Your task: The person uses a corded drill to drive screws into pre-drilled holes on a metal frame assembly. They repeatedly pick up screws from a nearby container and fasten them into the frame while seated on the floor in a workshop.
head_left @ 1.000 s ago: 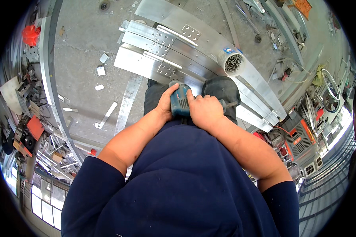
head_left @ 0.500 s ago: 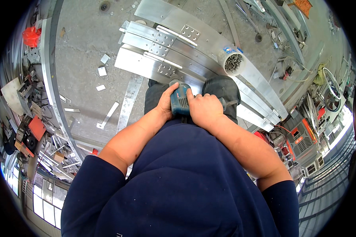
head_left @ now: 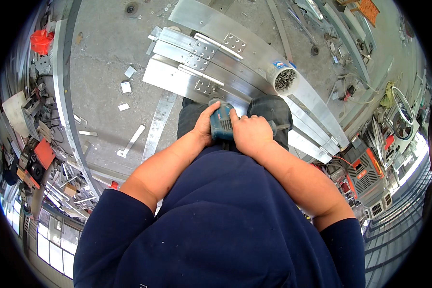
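Note:
A teal power drill lies low in front of my belly, its front end pointing away over the near metal strip. My left hand wraps its left side, with the thumb along the top. From the right, my right hand grips the back of the body. A dark grey rod-like part sticks out to the right beyond it. Long aluminium strips lie across in front of my knees, joined by hinges with rows of holes or rivet heads. The drill's tip is hard to make out.
A white tub of small metal fasteners stands on the strips at right. Metal offcuts dot the concrete floor at left. A long metal beam runs down the left side; an orange-grey machine sits at right.
The whole view has shifted slightly, so the strips and tub appear a little further right and lower. Both hands keep their hold on the drill.

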`<state>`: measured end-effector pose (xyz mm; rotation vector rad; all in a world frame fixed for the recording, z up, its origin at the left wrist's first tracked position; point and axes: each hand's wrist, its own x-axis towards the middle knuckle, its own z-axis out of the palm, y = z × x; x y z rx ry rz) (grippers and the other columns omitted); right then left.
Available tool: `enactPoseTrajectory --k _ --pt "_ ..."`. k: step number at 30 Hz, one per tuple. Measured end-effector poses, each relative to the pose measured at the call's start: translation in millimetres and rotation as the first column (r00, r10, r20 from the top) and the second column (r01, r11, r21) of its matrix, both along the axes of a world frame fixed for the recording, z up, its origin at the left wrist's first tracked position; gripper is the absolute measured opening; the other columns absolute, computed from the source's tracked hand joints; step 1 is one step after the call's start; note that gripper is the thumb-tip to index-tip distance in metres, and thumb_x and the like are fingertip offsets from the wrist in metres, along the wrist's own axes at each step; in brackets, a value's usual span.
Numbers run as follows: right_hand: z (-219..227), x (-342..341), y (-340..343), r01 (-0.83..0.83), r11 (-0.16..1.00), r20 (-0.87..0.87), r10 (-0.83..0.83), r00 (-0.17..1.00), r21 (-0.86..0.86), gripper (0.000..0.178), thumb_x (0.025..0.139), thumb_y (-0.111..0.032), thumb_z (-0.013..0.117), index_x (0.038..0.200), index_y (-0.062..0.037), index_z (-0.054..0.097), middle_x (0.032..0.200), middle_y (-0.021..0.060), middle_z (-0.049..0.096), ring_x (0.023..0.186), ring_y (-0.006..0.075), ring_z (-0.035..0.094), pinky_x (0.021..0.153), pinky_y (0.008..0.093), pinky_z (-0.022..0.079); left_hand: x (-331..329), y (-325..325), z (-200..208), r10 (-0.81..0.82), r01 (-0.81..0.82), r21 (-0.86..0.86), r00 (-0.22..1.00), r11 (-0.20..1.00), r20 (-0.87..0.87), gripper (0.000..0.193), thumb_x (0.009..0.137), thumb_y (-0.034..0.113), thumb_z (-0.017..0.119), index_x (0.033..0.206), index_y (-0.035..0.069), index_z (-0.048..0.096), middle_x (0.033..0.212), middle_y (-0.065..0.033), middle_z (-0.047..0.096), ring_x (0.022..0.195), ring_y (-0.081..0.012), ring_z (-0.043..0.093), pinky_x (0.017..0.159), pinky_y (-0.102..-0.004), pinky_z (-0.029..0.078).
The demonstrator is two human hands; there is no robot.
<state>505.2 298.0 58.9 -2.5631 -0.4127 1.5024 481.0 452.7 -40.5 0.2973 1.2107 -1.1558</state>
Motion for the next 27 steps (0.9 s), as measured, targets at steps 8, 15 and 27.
enactPoseTrajectory --k 8,15,27 --pt "-0.9 0.0 -1.1 -0.011 1.000 -0.008 0.011 1.000 -0.001 0.049 0.088 -0.015 0.052 0.135 -0.0010 0.050 0.090 0.0133 0.072 0.083 0.0283 0.071 0.071 0.0386 0.056 -3.8 -1.4 -4.6 0.018 -0.018 -0.011 1.000 1.000 -0.014 0.045 0.093 0.049 0.057 0.110 0.008 0.064 0.099 -0.0089 0.069 0.088 -0.0237 0.069 0.083 -0.0385 0.057" --pt "-4.1 -2.1 -3.8 -0.002 1.000 0.030 0.002 1.000 0.023 0.048 0.088 -0.015 0.052 0.134 -0.0003 0.051 0.089 0.0135 0.072 0.081 0.0282 0.072 0.071 0.0388 0.055 -5.8 -1.3 -7.6 0.020 -0.020 -0.001 1.000 1.000 -0.013 0.042 0.093 0.048 0.059 0.108 0.009 0.064 0.098 -0.0079 0.069 0.087 -0.0235 0.069 0.083 -0.0392 0.056" --pt "-2.1 3.5 -5.7 0.023 0.999 0.006 -0.023 1.000 0.025 0.047 0.088 -0.015 0.052 0.132 0.0001 0.051 0.089 0.0135 0.072 0.082 0.0286 0.072 0.071 0.0394 0.055 -3.9 -1.7 -9.3 0.012 -0.012 -0.002 1.000 1.000 -0.011 0.041 0.092 0.048 0.060 0.107 0.009 0.064 0.098 -0.0077 0.069 0.088 -0.0238 0.068 0.084 -0.0393 0.056"
